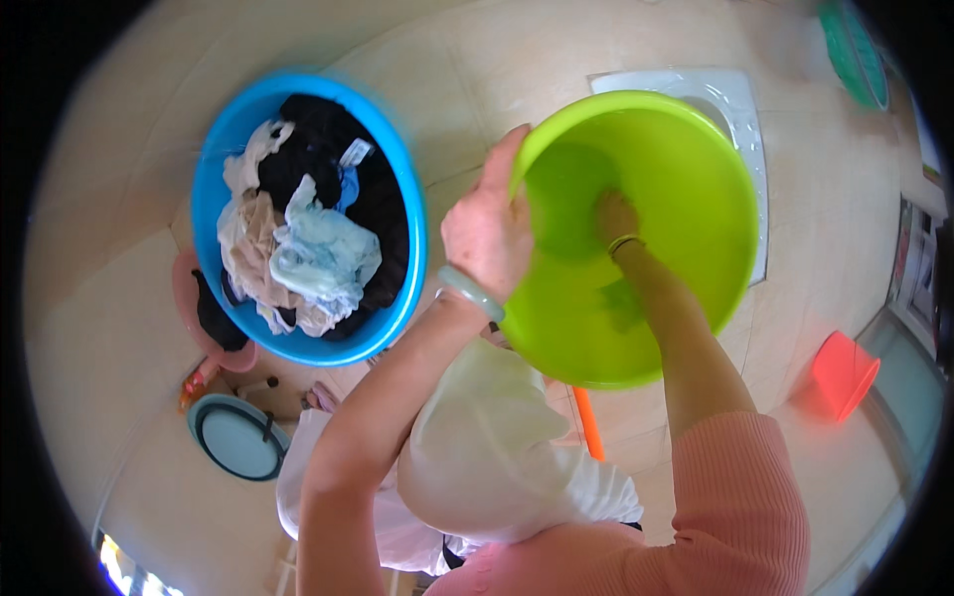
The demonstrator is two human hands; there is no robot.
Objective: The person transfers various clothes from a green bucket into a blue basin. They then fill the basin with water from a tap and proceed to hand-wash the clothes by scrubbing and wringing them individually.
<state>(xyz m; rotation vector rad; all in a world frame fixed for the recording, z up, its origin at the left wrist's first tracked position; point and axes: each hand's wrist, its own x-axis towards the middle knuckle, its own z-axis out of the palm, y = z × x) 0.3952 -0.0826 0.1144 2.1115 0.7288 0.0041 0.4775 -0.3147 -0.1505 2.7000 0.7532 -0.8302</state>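
A lime-green basin (706, 228) is tipped, its open side facing me. My left hand (487, 233), with a pale bangle at the wrist, grips the basin's left rim. Deep inside the same basin is my right hand (616, 217), a thin yellow band on its wrist; it is near the inner wall, and its fingers are too indistinct to read. To the left stands a blue basin (417, 228) heaped with clothes: a light blue garment (323, 253) on top, a beige piece (253, 238) beside it and black clothing (308, 129) behind.
Partly behind the green basin lies a white ceramic fixture (747, 119) set in the tiled floor. A pink basin (187, 298) holding something black and a grey-blue round tub (238, 437) are at the lower left. An orange-red bucket (845, 375) is at the right; a green basin (855, 55) is at the upper right.
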